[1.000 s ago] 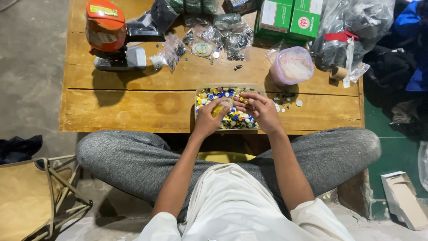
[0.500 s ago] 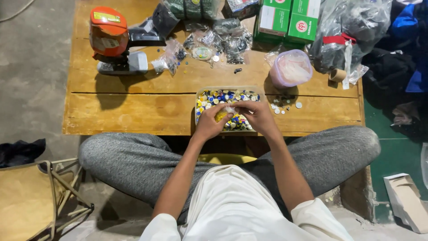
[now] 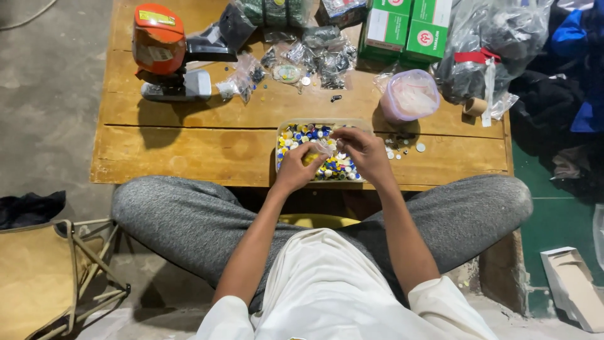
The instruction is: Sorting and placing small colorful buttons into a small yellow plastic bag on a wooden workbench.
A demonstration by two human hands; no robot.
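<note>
We are holding a small clear plastic bag (image 3: pixel 324 148) pinched between our left hand (image 3: pixel 296 169) and right hand (image 3: pixel 365 154), directly above a tray of coloured caps (image 3: pixel 319 133) sitting at the wooden surface's (image 3: pixel 189 151) near edge, both hands equally close.

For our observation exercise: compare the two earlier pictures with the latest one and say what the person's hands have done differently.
The left hand and right hand, apart over the clear tray of small coloured caps a second ago, have come together and now pinch a small clear plastic bag between them. The tray, the pink-tinted lidded tub and the orange machine stayed put.
</note>
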